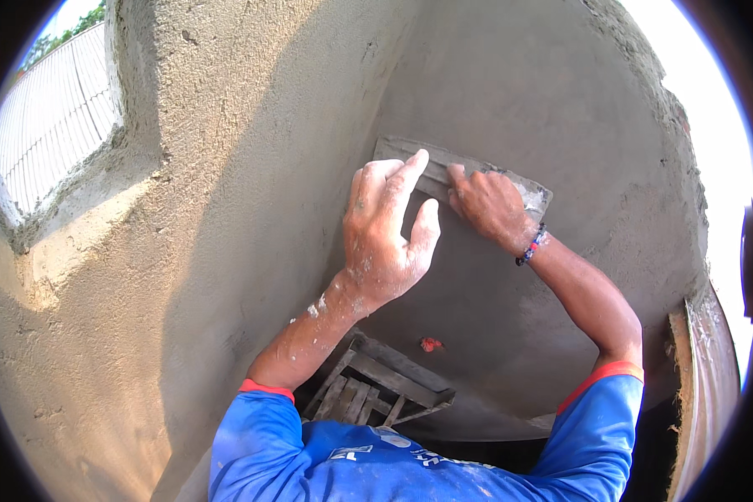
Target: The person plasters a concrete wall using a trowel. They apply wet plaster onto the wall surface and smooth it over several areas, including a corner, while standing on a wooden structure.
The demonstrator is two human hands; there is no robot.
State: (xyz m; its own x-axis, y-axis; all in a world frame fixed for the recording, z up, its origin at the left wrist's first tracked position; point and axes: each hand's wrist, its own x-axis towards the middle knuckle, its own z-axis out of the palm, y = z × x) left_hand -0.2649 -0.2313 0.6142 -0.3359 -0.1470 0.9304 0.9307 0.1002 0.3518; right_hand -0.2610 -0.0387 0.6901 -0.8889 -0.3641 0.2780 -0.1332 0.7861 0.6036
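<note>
A long rectangular plastering float (pixel 468 171), grey and smeared with mortar, lies against the smooth grey plastered wall (pixel 510 92) near the inner corner. My right hand (pixel 494 205) is closed round its handle, which the fingers mostly hide. My left hand (pixel 385 222), dusted white with plaster, is raised in front of the float's left end. Its thumb stands apart from the fingers and nothing shows in it. Whether its fingertips touch the float, I cannot tell.
On the left a rougher sunlit wall (pixel 217 151) has an opening showing a corrugated roof (pixel 54 117). Below stands a slatted wooden frame (pixel 376 376). A small red thing (pixel 431 344) sits on the lower wall. At the right is an upright board (pixel 699 393).
</note>
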